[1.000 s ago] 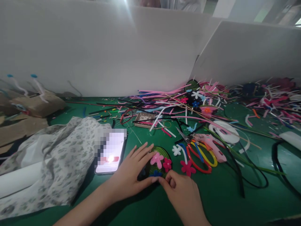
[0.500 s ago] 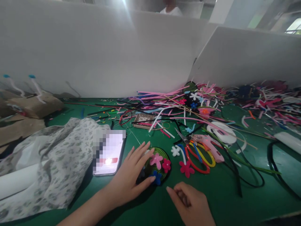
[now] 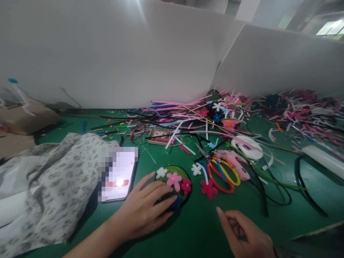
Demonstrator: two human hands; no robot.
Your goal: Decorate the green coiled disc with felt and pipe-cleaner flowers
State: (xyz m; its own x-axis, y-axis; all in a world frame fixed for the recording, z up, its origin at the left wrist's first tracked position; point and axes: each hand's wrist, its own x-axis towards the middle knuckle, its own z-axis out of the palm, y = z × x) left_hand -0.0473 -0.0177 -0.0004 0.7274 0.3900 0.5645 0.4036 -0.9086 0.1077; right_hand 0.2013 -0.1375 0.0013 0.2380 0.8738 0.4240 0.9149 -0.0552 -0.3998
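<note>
A round green coiled disc (image 3: 172, 168) lies on the table, made of fuzzy stems with a dark rim. On it sit a white flower (image 3: 161, 172), a pink flower (image 3: 174, 181), a deep pink flower (image 3: 186, 186) and a partly covered blue flower (image 3: 176, 204). My left hand (image 3: 147, 204) rests over the disc's left side, fingers apart, with fingertips at the blue flower. My right hand (image 3: 242, 231) hovers near the front edge, fingers curled and thumb out, holding nothing visible. Beyond it lie a loose magenta flower (image 3: 209, 189) and a white flower with a stem (image 3: 196, 169).
Scissors (image 3: 223, 175) with red and yellow handles lie beside a pink glue gun (image 3: 236, 163). A lit phone (image 3: 120, 175) and patterned cloth (image 3: 70, 172) are on the left. Fuzzy stems (image 3: 182, 104) pile up along the grey partition (image 3: 120, 57). A white roll (image 3: 247, 147) lies at right.
My left hand has slid down on the disc, uncovering the white flower and covering more of the blue one. My right hand has moved right, away from the disc. The view has shifted slightly.
</note>
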